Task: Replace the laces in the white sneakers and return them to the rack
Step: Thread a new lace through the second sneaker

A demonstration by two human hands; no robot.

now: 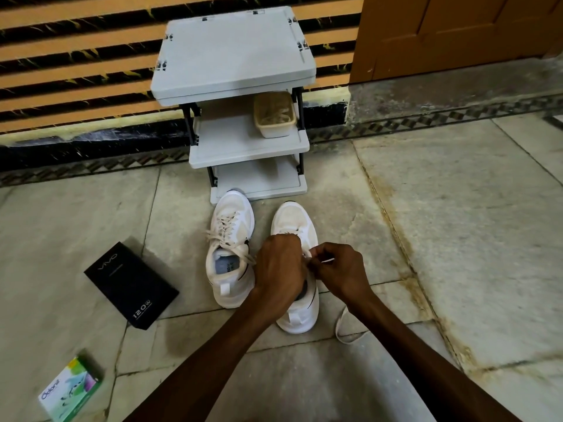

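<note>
Sneaker [294,219] on floor [457,239], left hand [278,266] and right hand [341,269] above it, fingers [321,252] curled, pinching white lace [308,256]

The light is soft and a bit dim, with a grey-green tint on the floor [457,239]. The white sneakers [233,208] and the top of the rack [231,56] look the brightest, a little washed out. Under the rack's shelves it is dark, and a deep shadow lies at 6 o'clock by the bottom edge. The striped wall [76,71] at 10 o'clock bends and looks smeary. The green box [70,388] at 7 o'clock is blurry.
</note>
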